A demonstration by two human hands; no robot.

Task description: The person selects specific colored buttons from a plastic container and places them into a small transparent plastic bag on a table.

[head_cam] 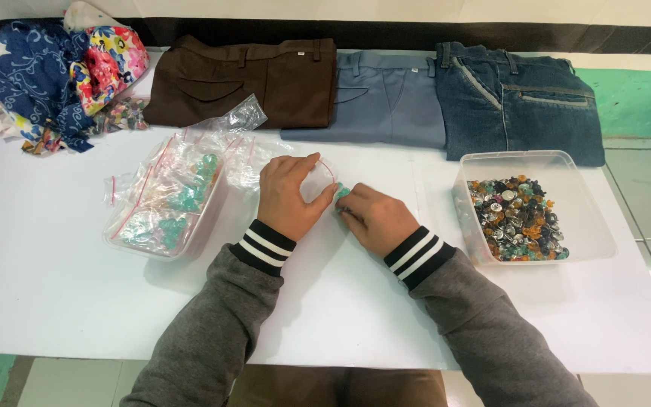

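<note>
Plastic bags of teal buttons fill a tub (161, 226) at left on the white table (54, 286). The left hand (289, 197) pinches a small bag (318, 179) open at centre; the right hand (374, 220), fingers closed on teal buttons (340, 192), meets its mouth. A slack mouth could spill buttons across the table. Mixed buttons sit in the bin (533, 207) at right.
</note>
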